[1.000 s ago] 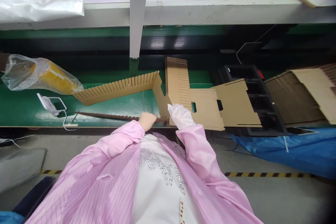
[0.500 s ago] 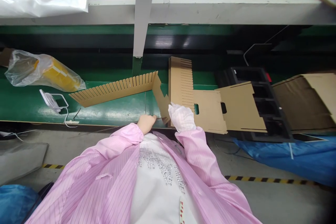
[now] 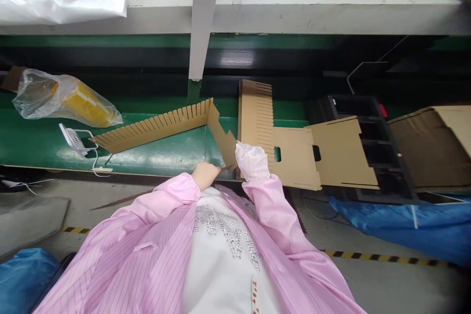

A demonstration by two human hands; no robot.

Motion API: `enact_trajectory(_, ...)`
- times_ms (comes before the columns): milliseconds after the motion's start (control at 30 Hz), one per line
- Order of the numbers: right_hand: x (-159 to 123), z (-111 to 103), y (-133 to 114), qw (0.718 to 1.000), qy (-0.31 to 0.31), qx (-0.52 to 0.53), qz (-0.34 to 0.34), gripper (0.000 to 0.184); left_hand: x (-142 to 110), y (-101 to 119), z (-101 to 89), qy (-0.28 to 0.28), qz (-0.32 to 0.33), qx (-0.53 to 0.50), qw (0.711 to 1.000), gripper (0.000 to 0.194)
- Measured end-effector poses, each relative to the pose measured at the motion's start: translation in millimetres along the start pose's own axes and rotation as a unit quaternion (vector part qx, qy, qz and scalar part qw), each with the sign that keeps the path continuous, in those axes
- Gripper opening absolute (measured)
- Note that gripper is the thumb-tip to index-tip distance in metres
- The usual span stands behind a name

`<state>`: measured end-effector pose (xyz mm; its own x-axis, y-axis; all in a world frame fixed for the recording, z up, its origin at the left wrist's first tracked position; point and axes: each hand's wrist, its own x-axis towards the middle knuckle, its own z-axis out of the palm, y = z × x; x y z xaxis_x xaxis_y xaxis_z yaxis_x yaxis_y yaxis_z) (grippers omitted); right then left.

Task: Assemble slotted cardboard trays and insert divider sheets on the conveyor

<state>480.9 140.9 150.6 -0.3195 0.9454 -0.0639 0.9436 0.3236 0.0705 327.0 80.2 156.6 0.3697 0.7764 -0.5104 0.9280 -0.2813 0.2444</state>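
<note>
A brown cardboard strip [image 3: 158, 130], slotted along its upper edge, stands folded over the bench. Its short side panel [image 3: 220, 135] comes back toward me, between my hands. My left hand [image 3: 206, 175], bare, is closed on the near edge of this cardboard. My right hand [image 3: 252, 161], in a white glove, is curled around the panel's near right end; its fingertips are mostly hidden. Flat slotted cardboard sheets [image 3: 255, 108] lie just beyond and right of my right hand, with a flat panel [image 3: 294, 152] with a hand hole beside them.
A small white fan [image 3: 73, 140] and a yellow object in a clear bag [image 3: 86, 103] are at the left. At the right stand a black divided tray [image 3: 382, 152] and an open carton [image 3: 430, 149]. A post [image 3: 204, 19] drops from the shelf [image 3: 312, 17].
The folded corner and side panel have swung slightly left. A dark brown pointed strip now shows below the bench edge by my left sleeve. Both hands keep nearly the same place.
</note>
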Motion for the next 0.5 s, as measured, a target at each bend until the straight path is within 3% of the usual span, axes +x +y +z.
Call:
enact_trajectory(233, 4.2, -1.4, -4.1, 1.0, -0.006, -0.004, 0.01, 0.054, -8.6, 4.3, -5.4, -0.024, 0.016, 0.005, 1.0, 0.031)
enact_trajectory(367, 2.1, -9.3, -6.0, 0.998, -0.05, 0.0, -0.025, 0.058, -8.9, 4.7, -4.1, -0.022, -0.007, 0.003, 1.0, 0.034)
enact_trajectory(500, 3.5, -14.3, -3.3, 0.999, -0.041, -0.003, -0.033, 0.059, -7.9, 3.5, -2.3, -0.028, -0.008, -0.009, 1.0, 0.032)
